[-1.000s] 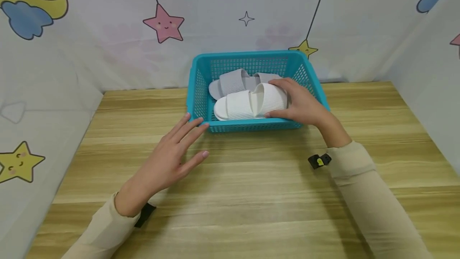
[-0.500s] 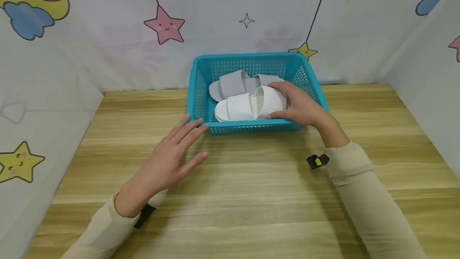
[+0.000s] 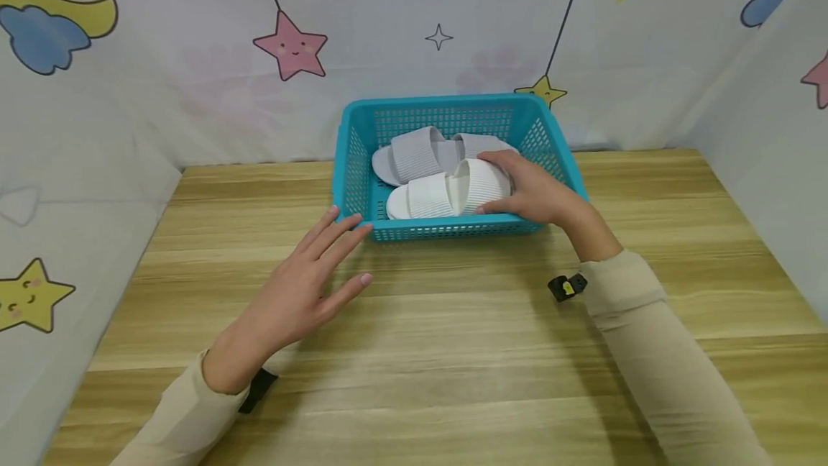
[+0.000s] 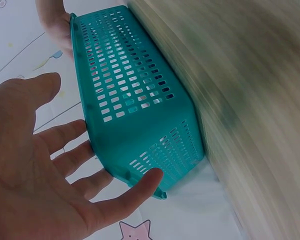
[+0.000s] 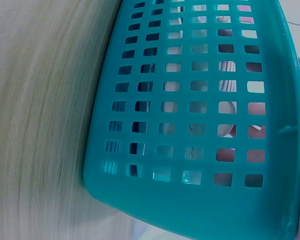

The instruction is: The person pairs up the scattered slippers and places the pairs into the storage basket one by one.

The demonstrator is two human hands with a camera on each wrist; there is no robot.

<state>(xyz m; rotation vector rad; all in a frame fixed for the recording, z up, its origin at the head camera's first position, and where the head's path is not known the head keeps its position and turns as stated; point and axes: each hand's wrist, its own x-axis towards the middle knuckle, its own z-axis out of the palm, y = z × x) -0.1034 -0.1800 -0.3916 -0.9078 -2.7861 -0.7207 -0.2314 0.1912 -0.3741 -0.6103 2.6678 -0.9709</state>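
Observation:
A pair of white ribbed slippers (image 3: 430, 196) lies along the front side inside a blue-green plastic basket (image 3: 453, 227). My right hand (image 3: 533, 189) reaches over the front right rim and grips the right end of this pair, thumb toward the front and fingers behind. Behind them lies a grey ribbed pair of slippers (image 3: 414, 153). At the front left corner of the basket, my left hand (image 3: 294, 293) is spread, with straight fingertips at the rim; the left wrist view shows its palm (image 4: 35, 185) holding nothing. Basket mesh hides most of the right hand in the right wrist view.
The basket stands at the back of a wood-grain table (image 3: 414, 351), close to a white curtain (image 3: 388, 20) printed with stars and clouds. White side panels (image 3: 84, 164) border the table left and right.
My right hand and the white slippers have sunk slightly lower in the basket. The left hand keeps its place at the corner, while the whole view shifts a little.

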